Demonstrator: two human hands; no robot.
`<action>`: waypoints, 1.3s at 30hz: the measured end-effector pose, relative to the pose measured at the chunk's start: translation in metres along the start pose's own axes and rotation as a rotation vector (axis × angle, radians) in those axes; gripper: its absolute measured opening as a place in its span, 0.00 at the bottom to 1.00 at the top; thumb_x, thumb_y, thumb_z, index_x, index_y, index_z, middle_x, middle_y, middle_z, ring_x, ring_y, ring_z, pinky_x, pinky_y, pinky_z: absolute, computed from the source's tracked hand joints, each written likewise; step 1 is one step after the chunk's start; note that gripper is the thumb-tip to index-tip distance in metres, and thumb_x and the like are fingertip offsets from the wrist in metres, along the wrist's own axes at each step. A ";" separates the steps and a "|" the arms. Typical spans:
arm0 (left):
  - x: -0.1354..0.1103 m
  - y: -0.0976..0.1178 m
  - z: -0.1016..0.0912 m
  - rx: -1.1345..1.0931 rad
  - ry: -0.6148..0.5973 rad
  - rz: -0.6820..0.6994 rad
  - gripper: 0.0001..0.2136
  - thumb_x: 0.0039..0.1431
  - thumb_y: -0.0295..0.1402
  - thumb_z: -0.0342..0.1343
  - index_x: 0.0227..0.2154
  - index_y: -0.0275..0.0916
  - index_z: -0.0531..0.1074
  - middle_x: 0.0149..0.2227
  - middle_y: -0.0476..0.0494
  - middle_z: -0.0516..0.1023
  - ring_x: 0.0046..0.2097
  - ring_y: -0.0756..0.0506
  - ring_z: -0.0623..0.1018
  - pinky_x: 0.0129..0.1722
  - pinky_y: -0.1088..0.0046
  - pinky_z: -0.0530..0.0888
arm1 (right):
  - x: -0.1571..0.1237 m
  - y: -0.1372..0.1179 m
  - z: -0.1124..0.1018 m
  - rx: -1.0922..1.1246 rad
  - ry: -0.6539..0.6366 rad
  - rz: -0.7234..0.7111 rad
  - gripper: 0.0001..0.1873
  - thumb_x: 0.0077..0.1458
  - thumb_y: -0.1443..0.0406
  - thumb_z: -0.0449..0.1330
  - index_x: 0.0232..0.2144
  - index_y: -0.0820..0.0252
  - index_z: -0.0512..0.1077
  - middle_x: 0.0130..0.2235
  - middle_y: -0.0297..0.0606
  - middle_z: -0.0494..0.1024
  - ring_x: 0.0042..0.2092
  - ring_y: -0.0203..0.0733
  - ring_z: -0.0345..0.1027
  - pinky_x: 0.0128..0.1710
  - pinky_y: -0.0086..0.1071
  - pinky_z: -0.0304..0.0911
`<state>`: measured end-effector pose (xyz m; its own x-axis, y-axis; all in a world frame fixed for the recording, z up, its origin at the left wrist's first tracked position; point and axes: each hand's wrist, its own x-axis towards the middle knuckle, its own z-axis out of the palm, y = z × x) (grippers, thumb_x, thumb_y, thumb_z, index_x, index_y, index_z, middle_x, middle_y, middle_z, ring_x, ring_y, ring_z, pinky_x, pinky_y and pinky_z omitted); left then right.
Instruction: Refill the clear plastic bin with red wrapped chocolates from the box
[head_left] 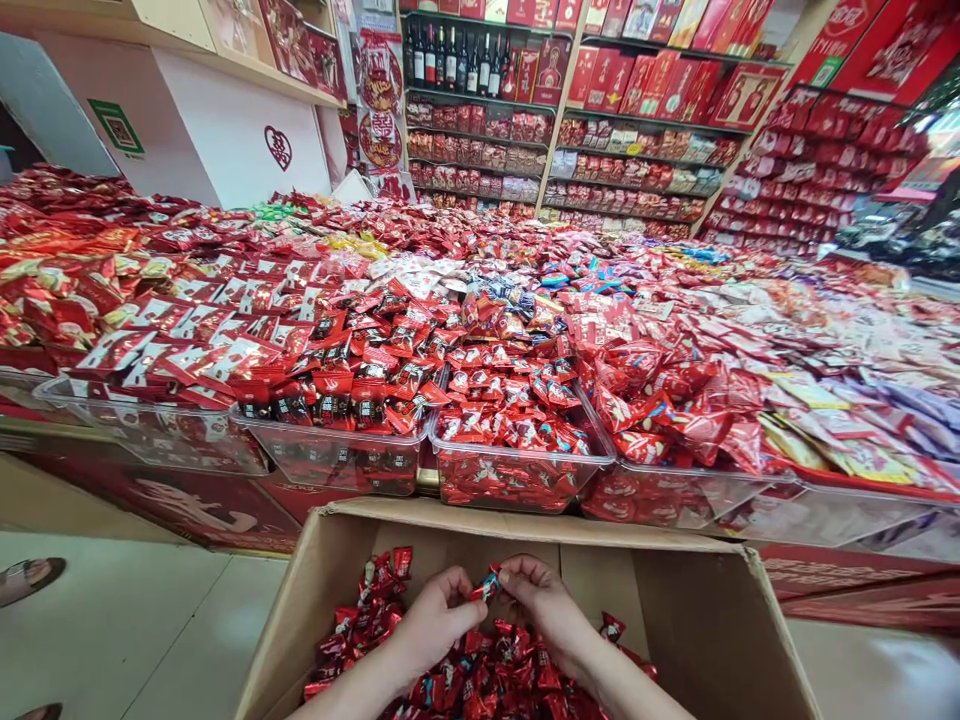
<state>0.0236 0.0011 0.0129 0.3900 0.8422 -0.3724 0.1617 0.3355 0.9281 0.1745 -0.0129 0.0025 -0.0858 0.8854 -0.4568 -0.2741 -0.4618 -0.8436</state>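
Both my hands are inside an open cardboard box (697, 590) filled with small red wrapped candies (480, 675). My left hand (439, 615) and my right hand (540, 600) meet above the pile. Together they pinch one red and blue wrapped candy (489, 583) between their fingertips, fingers closed on it. More candies lie loose against the box's far wall at the left.
Behind the box, clear plastic bins (517, 470) heaped with red wrapped candies cover a wide display table. Shelves of red gift boxes and bottles (450, 55) line the back wall. Another person's sandalled foot (26, 578) rests on the tiled floor at the left.
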 end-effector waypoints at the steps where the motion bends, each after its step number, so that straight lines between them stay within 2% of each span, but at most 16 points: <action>1: 0.000 -0.002 0.001 0.036 -0.005 0.012 0.07 0.40 0.32 0.52 0.17 0.38 0.57 0.17 0.58 0.60 0.23 0.54 0.60 0.25 0.78 0.58 | 0.000 -0.002 0.000 -0.048 -0.003 -0.031 0.14 0.38 0.58 0.59 0.24 0.64 0.65 0.19 0.29 0.65 0.21 0.29 0.56 0.20 0.23 0.51; 4: -0.002 -0.004 0.002 0.194 -0.092 0.015 0.02 0.42 0.30 0.48 0.21 0.38 0.61 0.20 0.56 0.63 0.25 0.52 0.63 0.27 0.77 0.60 | -0.002 -0.013 0.002 -0.198 0.017 -0.142 0.14 0.39 0.57 0.57 0.24 0.63 0.65 0.20 0.29 0.64 0.22 0.30 0.55 0.21 0.24 0.51; 6: -0.008 0.000 -0.001 0.401 -0.138 0.030 0.04 0.43 0.30 0.48 0.24 0.38 0.64 0.23 0.54 0.66 0.27 0.51 0.65 0.28 0.77 0.61 | -0.011 -0.026 0.003 -0.367 0.015 -0.213 0.13 0.42 0.57 0.55 0.24 0.63 0.66 0.21 0.30 0.65 0.23 0.31 0.56 0.22 0.25 0.51; 8: -0.018 0.014 -0.007 0.650 -0.144 0.130 0.05 0.44 0.31 0.48 0.26 0.39 0.66 0.27 0.51 0.68 0.30 0.50 0.67 0.30 0.75 0.63 | -0.028 -0.045 0.002 -0.586 -0.032 -0.290 0.12 0.46 0.59 0.52 0.25 0.63 0.67 0.21 0.32 0.66 0.24 0.32 0.57 0.22 0.25 0.52; 9: -0.024 0.024 -0.012 0.752 -0.161 0.224 0.05 0.45 0.31 0.48 0.27 0.40 0.66 0.30 0.50 0.69 0.33 0.49 0.67 0.33 0.75 0.63 | -0.039 -0.058 0.001 -0.691 -0.062 -0.342 0.11 0.47 0.60 0.51 0.25 0.62 0.67 0.22 0.32 0.67 0.24 0.32 0.58 0.23 0.25 0.53; 11: -0.037 0.047 -0.025 0.859 -0.175 0.368 0.09 0.47 0.29 0.47 0.33 0.43 0.66 0.33 0.49 0.69 0.36 0.49 0.68 0.36 0.75 0.64 | -0.062 -0.090 -0.002 -0.861 -0.104 -0.490 0.10 0.50 0.62 0.49 0.27 0.60 0.67 0.24 0.33 0.69 0.26 0.33 0.60 0.25 0.25 0.55; 13: -0.049 0.066 -0.042 0.894 -0.114 0.465 0.10 0.51 0.28 0.44 0.37 0.44 0.64 0.36 0.48 0.69 0.39 0.50 0.67 0.39 0.75 0.64 | -0.081 -0.132 -0.005 -1.005 -0.081 -0.690 0.09 0.50 0.65 0.48 0.31 0.59 0.67 0.29 0.35 0.71 0.31 0.34 0.62 0.30 0.25 0.57; 15: -0.056 0.076 -0.061 0.931 -0.024 0.571 0.10 0.52 0.28 0.43 0.38 0.44 0.63 0.38 0.47 0.68 0.40 0.50 0.67 0.40 0.76 0.65 | -0.088 -0.178 -0.007 -1.169 0.054 -0.877 0.08 0.50 0.66 0.49 0.33 0.58 0.66 0.32 0.37 0.71 0.35 0.36 0.63 0.34 0.27 0.58; 17: -0.058 0.077 -0.080 1.002 0.119 0.729 0.11 0.51 0.26 0.46 0.38 0.43 0.62 0.40 0.46 0.67 0.42 0.50 0.66 0.41 0.75 0.64 | -0.081 -0.224 -0.005 -1.342 0.206 -0.969 0.08 0.49 0.66 0.49 0.32 0.58 0.67 0.32 0.37 0.72 0.35 0.37 0.63 0.35 0.29 0.58; 20: -0.055 0.072 -0.100 1.123 0.370 0.901 0.13 0.48 0.25 0.50 0.38 0.43 0.63 0.40 0.45 0.66 0.44 0.46 0.64 0.43 0.68 0.63 | -0.045 -0.276 0.003 -1.556 0.307 -0.863 0.09 0.48 0.67 0.49 0.31 0.58 0.68 0.31 0.36 0.73 0.33 0.36 0.64 0.33 0.28 0.58; 23: -0.053 0.067 -0.109 1.163 0.531 0.945 0.14 0.46 0.25 0.51 0.38 0.41 0.64 0.40 0.43 0.64 0.44 0.45 0.64 0.43 0.65 0.63 | 0.002 -0.301 0.009 -1.770 0.332 -0.658 0.10 0.45 0.69 0.50 0.30 0.59 0.69 0.32 0.36 0.74 0.33 0.37 0.65 0.31 0.27 0.57; 25: -0.052 0.064 -0.111 1.170 0.556 0.966 0.14 0.46 0.24 0.51 0.38 0.41 0.64 0.41 0.42 0.63 0.44 0.44 0.63 0.42 0.64 0.63 | 0.028 -0.306 0.010 -1.854 0.314 -0.582 0.10 0.43 0.70 0.51 0.28 0.59 0.71 0.32 0.37 0.74 0.33 0.38 0.65 0.30 0.27 0.57; 28: -0.053 0.060 -0.111 1.174 0.570 0.995 0.14 0.45 0.24 0.51 0.37 0.41 0.65 0.41 0.42 0.63 0.44 0.44 0.63 0.42 0.65 0.63 | 0.050 -0.307 0.009 -1.899 0.291 -0.531 0.10 0.40 0.71 0.53 0.28 0.59 0.72 0.30 0.38 0.75 0.31 0.39 0.66 0.27 0.26 0.56; 31: -0.053 0.058 -0.111 1.189 0.577 0.989 0.13 0.45 0.24 0.52 0.36 0.41 0.65 0.41 0.43 0.63 0.45 0.45 0.63 0.42 0.66 0.64 | 0.059 -0.312 0.009 -1.936 0.304 -0.491 0.11 0.40 0.71 0.53 0.29 0.60 0.72 0.29 0.38 0.75 0.31 0.39 0.66 0.26 0.26 0.57; 35: -0.052 0.057 -0.112 1.232 0.591 0.989 0.13 0.45 0.25 0.52 0.36 0.41 0.65 0.42 0.43 0.63 0.44 0.45 0.63 0.42 0.67 0.64 | 0.070 -0.320 0.016 -1.973 0.380 -0.457 0.10 0.45 0.70 0.52 0.31 0.62 0.70 0.33 0.41 0.74 0.36 0.41 0.66 0.32 0.28 0.58; 39: -0.052 0.056 -0.113 1.246 0.617 1.007 0.12 0.45 0.26 0.52 0.35 0.42 0.66 0.42 0.43 0.64 0.44 0.45 0.64 0.41 0.68 0.65 | 0.084 -0.316 0.019 -2.011 0.390 -0.386 0.10 0.50 0.64 0.51 0.33 0.64 0.67 0.35 0.39 0.71 0.36 0.37 0.65 0.35 0.33 0.60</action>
<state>-0.0896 0.0237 0.0843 0.4404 0.6248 0.6448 0.7605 -0.6413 0.1020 0.2357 0.2079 0.2359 -0.0579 0.9982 -0.0170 0.9840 0.0599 0.1677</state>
